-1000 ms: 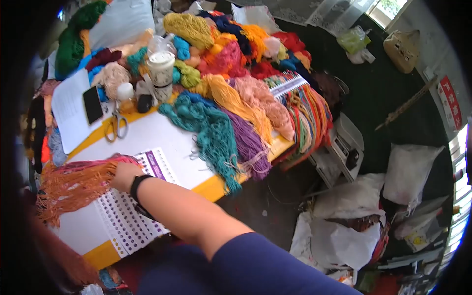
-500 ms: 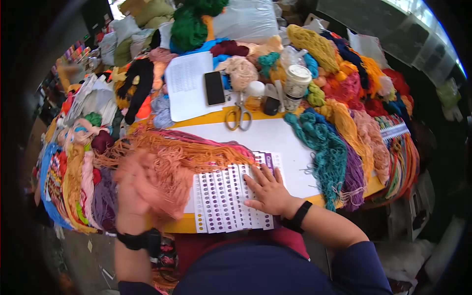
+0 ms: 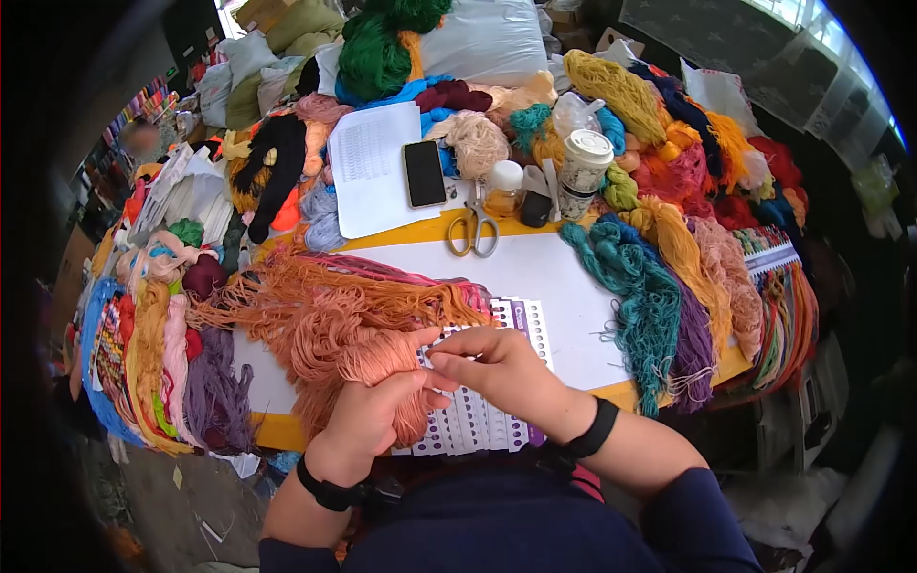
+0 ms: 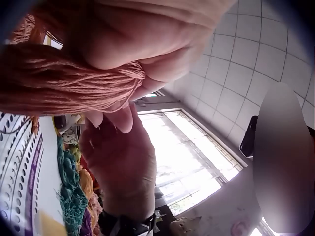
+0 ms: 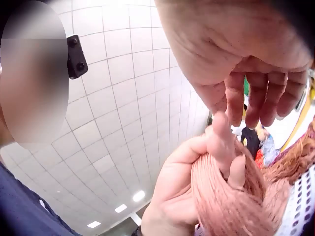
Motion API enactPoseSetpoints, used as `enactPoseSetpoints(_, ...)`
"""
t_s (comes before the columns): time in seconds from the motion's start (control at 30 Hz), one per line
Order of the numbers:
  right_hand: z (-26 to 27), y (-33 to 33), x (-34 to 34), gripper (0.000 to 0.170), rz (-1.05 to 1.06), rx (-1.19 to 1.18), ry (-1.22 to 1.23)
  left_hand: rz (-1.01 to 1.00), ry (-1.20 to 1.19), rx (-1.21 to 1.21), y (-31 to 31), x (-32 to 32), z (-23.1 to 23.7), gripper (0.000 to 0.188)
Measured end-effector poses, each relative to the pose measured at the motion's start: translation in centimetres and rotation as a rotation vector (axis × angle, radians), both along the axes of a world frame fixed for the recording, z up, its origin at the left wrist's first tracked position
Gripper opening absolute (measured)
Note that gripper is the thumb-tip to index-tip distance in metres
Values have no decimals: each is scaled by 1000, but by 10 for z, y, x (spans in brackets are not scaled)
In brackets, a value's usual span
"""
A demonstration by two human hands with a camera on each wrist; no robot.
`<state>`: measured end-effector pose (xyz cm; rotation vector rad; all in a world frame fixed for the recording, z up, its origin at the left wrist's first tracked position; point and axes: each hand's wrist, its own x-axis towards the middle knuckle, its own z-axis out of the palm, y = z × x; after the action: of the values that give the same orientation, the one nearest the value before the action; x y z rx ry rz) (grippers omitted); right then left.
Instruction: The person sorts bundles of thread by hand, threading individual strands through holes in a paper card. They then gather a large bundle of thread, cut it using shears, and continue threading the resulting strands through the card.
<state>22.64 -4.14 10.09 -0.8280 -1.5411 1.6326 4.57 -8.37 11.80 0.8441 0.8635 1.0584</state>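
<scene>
A thick skein of salmon-pink yarn (image 3: 377, 361) is looped over my left hand (image 3: 368, 411), which grips it near the table's front edge. In the left wrist view the skein (image 4: 74, 83) passes tightly under the fingers. My right hand (image 3: 506, 372) has its thumb and bent index finger right at the left fingertips. In the right wrist view the right hand (image 5: 246, 54) hangs over the left hand (image 5: 172, 187), its thumb tip at a left fingertip; I cannot tell whether it pinches a strand. Orange yarn (image 3: 287, 286) lies behind the skein, partly over the punched white cards (image 3: 487, 420).
Scissors (image 3: 473, 234), a phone (image 3: 423, 174), printed sheets (image 3: 368, 205), a small jar (image 3: 503, 188) and a lidded cup (image 3: 583, 167) stand along the back. Teal yarn (image 3: 640, 296) lies to the right. Yarn heaps surround the white board (image 3: 564, 277).
My head view swung left. My left hand brought the salmon skein right to mid-table. My right hand lifted off the cards and moved left to meet the left fingertips.
</scene>
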Motion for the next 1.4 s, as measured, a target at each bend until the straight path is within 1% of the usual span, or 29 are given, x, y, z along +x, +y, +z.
enactPoseSetpoints(0.03, 0, -4, -5, 16, -12, -154, 31, -28, 26, 10, 0, 1, 1, 45)
enactPoseSetpoints(0.07, 0, -4, -5, 16, -12, -154, 33, -28, 28, 9, 0, 2, -1, 45)
enactPoseSetpoints(0.13, -2, -5, -6, 14, 29, -270, 91, -33, 54, 39, -2, 5, -5, 46)
enactPoseSetpoints(0.23, -2, -8, -5, 17, 10, -302, 93, -51, 74, 27, -3, 8, -6, 46)
enactPoseSetpoints(0.33, 1, -12, -4, 14, -25, -234, 115, -55, 33, -10, -2, 4, -6, 47)
enactPoseSetpoints(0.57, -1, -13, 0, 14, -38, -229, 200, -19, -41, -20, -3, 5, -9, 41)
enactPoseSetpoints(0.63, -1, -13, 1, 14, -47, -264, 198, -16, 84, 6, -4, 5, -10, 36)
enactPoseSetpoints(0.67, -1, -14, 1, 14, -47, -265, 198, -16, 84, 4, -4, 7, -10, 36)
enactPoseSetpoints(0.73, 0, -15, 1, 14, -51, -234, 91, 29, 174, 41, -4, 10, -10, 31)
enactPoseSetpoints(0.83, -4, -16, 0, 14, -77, -183, 74, 84, 153, 58, -4, 14, -13, 28)
enactPoseSetpoints(0.97, -6, -15, 1, 14, -78, -207, 92, 128, 132, 48, -4, 16, -15, 26)
enactPoseSetpoints(1.03, -10, -12, 4, 14, -54, -285, 141, 215, 93, 35, -4, 17, -20, 22)
enactPoseSetpoints(1.07, -9, -12, 6, 14, -55, -284, 141, 214, 93, 37, -4, 13, -21, 22)
enactPoseSetpoints(1.13, -2, -10, 15, 13, -55, -310, 484, 200, -116, 15, -2, -3, -23, 15)
enactPoseSetpoints(1.17, 12, -8, 32, 13, 36, -374, 596, 219, -170, -17, -1, -20, -26, 13)
enactPoseSetpoints(1.2, 21, -3, 53, 11, 121, -328, 735, 218, -222, 31, -1, -29, -14, 15)
enactPoseSetpoints(1.23, 37, -4, 70, 8, 108, -295, 866, 397, -260, -96, 0, -35, 3, 20)
enactPoseSetpoints(1.27, 47, -2, 90, 12, 146, -304, 1025, 402, -231, 50, 2, -61, -4, 20)
enactPoseSetpoints(1.3, 59, -6, 112, 20, 20, -293, 973, 406, -201, 199, 6, -97, -10, 19)
enactPoseSetpoints(1.33, 61, -2, 137, 21, -82, -188, 868, 536, -254, 142, 8, -130, -12, 18)
enactPoseSetpoints(1.37, 67, 1, 160, 16, -194, -83, 649, 665, -307, 82, 11, -158, -14, 17)
enactPoseSetpoints(1.4, 67, 7, 185, 16, -382, -16, 447, 823, -274, 29, 12, -172, -7, 15)
